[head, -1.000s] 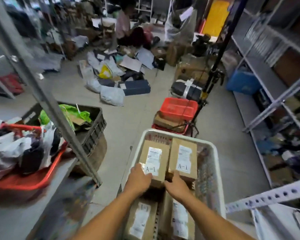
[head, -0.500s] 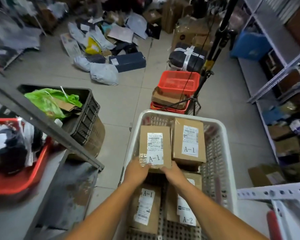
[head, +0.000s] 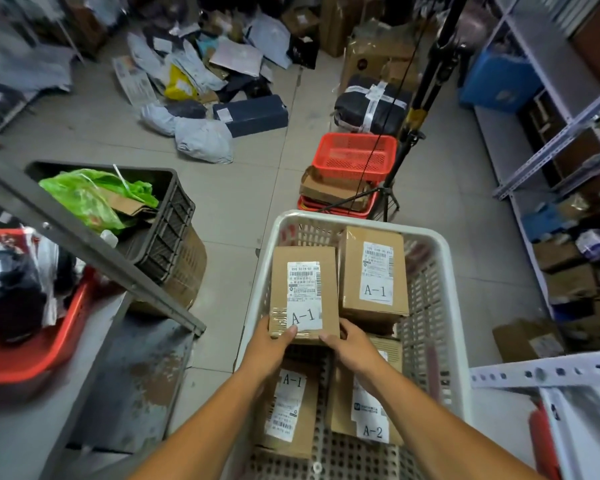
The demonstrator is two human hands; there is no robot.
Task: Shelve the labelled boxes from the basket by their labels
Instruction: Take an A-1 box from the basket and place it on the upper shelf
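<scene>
Head view: both hands grip one cardboard box by its near edge, the left hand with its thumb lying over the near left corner of the top face, the right hand curled round the near right corner. The box sits raised above the others in the white basket, label up, probably so the person can read it before choosing a shelf. Its white label shows a barcode, small print too fine to read, and a large "A-1" just ahead of the left thumb.

Ahead of the right hand a second box lies in the basket, also marked "A-1". Beneath the left wrist a third box reads "A-1"; under the right forearm a fourth box reads "A-2". All lie label up, so sorting needs no turning. Far left of the left hand slants a grey shelf upright.
</scene>
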